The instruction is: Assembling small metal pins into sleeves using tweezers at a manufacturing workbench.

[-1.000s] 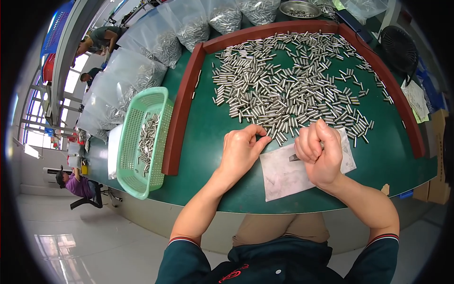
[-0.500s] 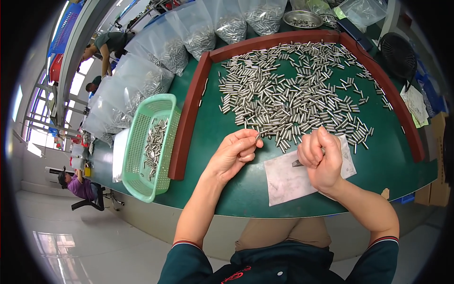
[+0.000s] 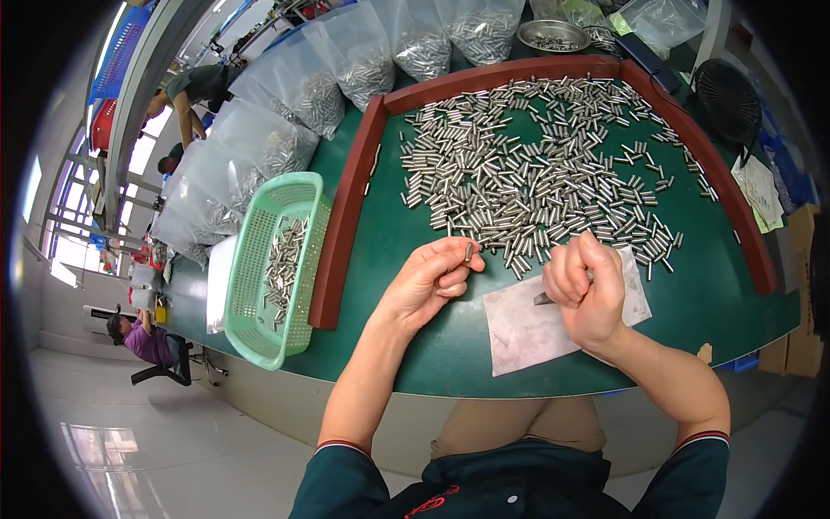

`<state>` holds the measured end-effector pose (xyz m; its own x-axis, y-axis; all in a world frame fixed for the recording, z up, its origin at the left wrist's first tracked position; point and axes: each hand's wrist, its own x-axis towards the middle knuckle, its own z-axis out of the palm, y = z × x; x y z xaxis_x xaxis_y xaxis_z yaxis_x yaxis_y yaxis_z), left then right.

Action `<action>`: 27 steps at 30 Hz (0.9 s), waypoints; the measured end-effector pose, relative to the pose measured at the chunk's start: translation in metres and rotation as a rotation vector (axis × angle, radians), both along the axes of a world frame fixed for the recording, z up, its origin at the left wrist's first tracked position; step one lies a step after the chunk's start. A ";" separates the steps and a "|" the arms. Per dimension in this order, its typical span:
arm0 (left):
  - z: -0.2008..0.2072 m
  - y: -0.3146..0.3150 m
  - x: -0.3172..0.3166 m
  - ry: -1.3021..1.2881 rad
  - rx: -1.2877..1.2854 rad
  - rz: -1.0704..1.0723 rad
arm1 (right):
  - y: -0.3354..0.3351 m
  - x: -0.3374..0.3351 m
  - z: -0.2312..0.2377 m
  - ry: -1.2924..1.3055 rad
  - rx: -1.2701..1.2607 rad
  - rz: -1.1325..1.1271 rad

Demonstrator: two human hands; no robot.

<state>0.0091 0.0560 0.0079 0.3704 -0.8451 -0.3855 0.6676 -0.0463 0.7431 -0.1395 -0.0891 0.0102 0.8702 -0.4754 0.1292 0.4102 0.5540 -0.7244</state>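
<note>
The left hand (image 3: 435,281) was near the open front of the red frame (image 3: 350,216), left of its middle. Its thumb and forefinger were closed on a metal pin (image 3: 469,251), which was held up off the green table (image 3: 415,363), while the other fingers were curled in. The right hand (image 3: 590,281) was near the frame's open front too, right of its middle, its fingers folded into a fist around a dark tool (image 3: 542,299); only a flat tip stuck out, so I could not tell the tool's kind. Below that fist, also in the frame's open front, lay a stained white sheet (image 3: 527,337).

Loose pins (image 3: 519,164) were heaped inside the frame, with a few strays along its side bars. Just outside the frame's left bar stood a green basket (image 3: 300,294), partly filled with more of them. Clear bags (image 3: 346,52) of pins ran behind the frame and around to its left. A metal bowl (image 3: 529,39) stood behind the frame, and a black fan (image 3: 729,99) to its right.
</note>
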 end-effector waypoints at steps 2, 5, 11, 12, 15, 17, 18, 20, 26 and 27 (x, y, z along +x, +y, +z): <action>0.001 0.000 -0.001 0.004 0.010 0.005 | 0.000 0.000 0.000 0.003 0.000 0.001; 0.004 -0.001 -0.006 -0.141 0.051 -0.007 | 0.001 -0.001 0.001 0.001 0.001 -0.001; -0.003 -0.003 -0.028 -0.914 0.120 -0.090 | -0.001 -0.002 0.000 -0.023 0.000 -0.008; 0.003 -0.003 -0.035 -1.000 0.206 -0.197 | -0.001 -0.001 0.001 -0.025 0.001 -0.009; 0.007 -0.006 -0.053 -1.298 0.276 -0.311 | 0.002 0.000 0.000 -0.019 -0.015 0.001; 0.001 -0.006 -0.058 -1.427 0.184 -0.220 | 0.004 0.000 0.002 -0.002 -0.016 0.013; 0.003 -0.008 -0.057 -1.413 0.193 -0.240 | 0.005 -0.001 0.002 0.013 -0.023 0.014; 0.003 -0.010 -0.058 -1.409 0.197 -0.245 | 0.005 -0.001 0.001 0.027 -0.034 -0.009; 0.004 -0.010 -0.058 -1.407 0.259 -0.268 | 0.010 -0.001 0.000 0.020 -0.020 -0.022; 0.004 -0.009 -0.058 -1.408 0.275 -0.273 | 0.010 -0.001 0.000 0.021 -0.018 -0.021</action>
<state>-0.0492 0.0469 0.0119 0.4131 -0.9107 -0.0049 -0.6417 -0.2949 0.7080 -0.1402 -0.0788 0.0098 0.8624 -0.4918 0.1201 0.4067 0.5319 -0.7427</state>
